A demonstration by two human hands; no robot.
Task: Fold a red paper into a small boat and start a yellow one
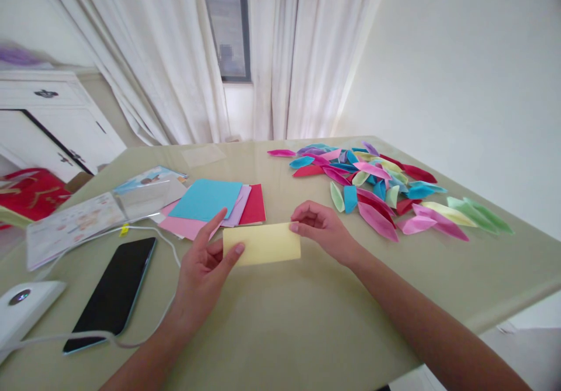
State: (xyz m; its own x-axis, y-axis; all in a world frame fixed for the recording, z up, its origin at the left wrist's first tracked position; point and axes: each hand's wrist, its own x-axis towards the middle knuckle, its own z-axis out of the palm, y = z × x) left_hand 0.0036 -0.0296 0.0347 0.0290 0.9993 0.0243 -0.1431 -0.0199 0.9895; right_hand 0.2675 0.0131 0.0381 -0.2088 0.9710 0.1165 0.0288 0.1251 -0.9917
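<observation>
A yellow paper (267,244), a flat rectangle wider than it is tall, is held up above the table between both hands. My left hand (204,262) grips its left end, thumb on the near face and index finger stretched upward. With thumb and fingertips, my right hand (318,227) pinches the upper right corner. Just behind the paper lie square sheets: a blue one (208,199) on top, with pink, purple and red (254,205) ones under or beside it. Many folded paper pieces (372,169) in several colours are heaped at the back right.
A black phone (114,291), a white cable (169,239) and a white device (30,309) lie at the left. Behind them are plastic-covered printed sheets (76,224). The table's (482,274) right edge runs past my right forearm.
</observation>
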